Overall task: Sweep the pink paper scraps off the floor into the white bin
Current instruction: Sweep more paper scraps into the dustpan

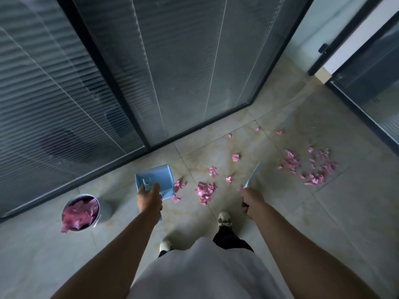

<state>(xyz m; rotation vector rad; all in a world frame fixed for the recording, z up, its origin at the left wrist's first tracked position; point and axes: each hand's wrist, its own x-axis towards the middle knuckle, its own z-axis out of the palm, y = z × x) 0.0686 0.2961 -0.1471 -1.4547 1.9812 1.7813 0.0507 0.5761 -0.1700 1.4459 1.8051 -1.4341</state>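
Across the upper half of the frame runs a dark-framed glass partition (pixel 129 72) with slatted blinds behind it, meeting the pale tiled floor (pixel 323 212) that fills the lower half. At the bottom centre the person's light shirt (pixel 205 272) shows, with two pale shoes (pixel 224 219) just above it. At lower left, near the partition's base, stands the white bin (pixel 103 209), already holding a heap of pink paper, one piece hanging over its rim. Just right of it and higher, the blue dustpan (pixel 155 180) is held by the left hand (pixel 150 200), whose fingers are clenched round its handle. The right hand (pixel 251 202), right of centre, is clenched round the handle of a pale blue brush (pixel 253 174) that points up and to the right. Pink paper scraps (pixel 205 190) lie on the floor between dustpan and brush, a few just beside the dustpan's edge, and a wider scatter lies at middle right.
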